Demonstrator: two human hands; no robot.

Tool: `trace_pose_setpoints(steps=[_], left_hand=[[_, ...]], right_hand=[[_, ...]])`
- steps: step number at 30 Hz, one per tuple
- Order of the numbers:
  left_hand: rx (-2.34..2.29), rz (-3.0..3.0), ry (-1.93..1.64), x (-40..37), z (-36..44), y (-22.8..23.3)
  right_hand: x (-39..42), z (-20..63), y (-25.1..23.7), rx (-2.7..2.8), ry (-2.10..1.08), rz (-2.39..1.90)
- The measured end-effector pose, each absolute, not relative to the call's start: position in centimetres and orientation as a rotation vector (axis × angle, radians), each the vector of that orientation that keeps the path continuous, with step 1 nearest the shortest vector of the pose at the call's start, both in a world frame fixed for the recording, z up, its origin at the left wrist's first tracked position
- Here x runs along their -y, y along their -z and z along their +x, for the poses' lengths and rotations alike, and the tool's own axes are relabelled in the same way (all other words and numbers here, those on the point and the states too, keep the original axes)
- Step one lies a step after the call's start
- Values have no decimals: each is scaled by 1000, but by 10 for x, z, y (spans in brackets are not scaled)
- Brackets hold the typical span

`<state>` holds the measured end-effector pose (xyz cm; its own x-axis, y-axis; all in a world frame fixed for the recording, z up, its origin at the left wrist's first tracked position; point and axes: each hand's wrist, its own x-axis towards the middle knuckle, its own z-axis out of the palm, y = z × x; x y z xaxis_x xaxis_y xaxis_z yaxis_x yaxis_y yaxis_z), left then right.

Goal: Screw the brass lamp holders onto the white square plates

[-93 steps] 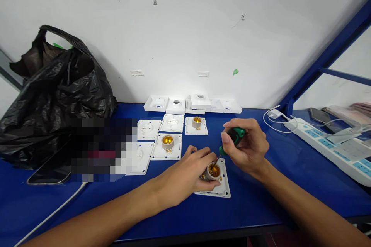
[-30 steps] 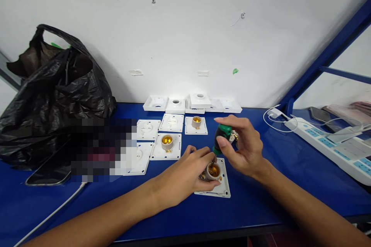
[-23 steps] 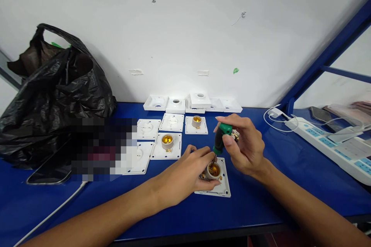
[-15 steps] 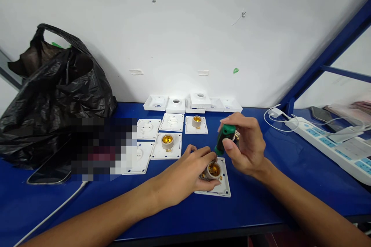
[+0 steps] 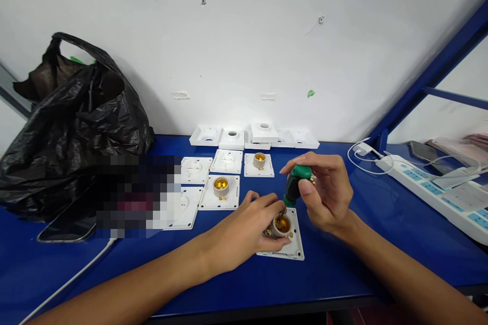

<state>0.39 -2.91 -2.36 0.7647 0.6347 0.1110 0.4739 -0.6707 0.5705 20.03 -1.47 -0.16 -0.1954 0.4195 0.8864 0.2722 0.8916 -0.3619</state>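
My right hand (image 5: 324, 193) is closed around the green and black handle of a screwdriver (image 5: 293, 188), which points down into a lamp socket (image 5: 282, 224) with a brassy inside. The socket sits on a square white base plate (image 5: 293, 250) lying on the blue table. With fingers and thumb, my left hand (image 5: 253, 223) grips the socket's left side; its fingertips are near the screwdriver's shaft, and the screwdriver's tip is hard to make out. To the left, another lamp socket (image 5: 221, 186) stands on its own white plate, and a third (image 5: 260, 160) is farther back.
Several bare white plates (image 5: 227, 161) lie left of centre. White square covers (image 5: 232, 139) line the wall. A black plastic bag (image 5: 76, 111) and a phone (image 5: 68, 223) are at the left, the phone beside a blurred patch. A power strip (image 5: 430, 193) with cables lies right.
My right thumb and fingers have shifted slightly on the screwdriver, whose handle tilts a little differently. My left hand stays on the socket.
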Motion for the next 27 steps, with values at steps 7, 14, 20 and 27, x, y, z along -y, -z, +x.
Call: trace_pose_setpoints(steps=[7, 14, 20, 27], left_hand=[[-840, 2442, -396, 29, 5, 23], [-830, 2450, -411, 29, 4, 22], [-812, 2436, -425, 29, 4, 23], [-837, 2427, -406, 29, 4, 22]], right_hand=[[15, 200, 2, 1787, -168, -496], [15, 198, -2, 1780, -78, -528], [14, 198, 0, 1820, -111, -477], [16, 197, -1, 1780, -140, -511]])
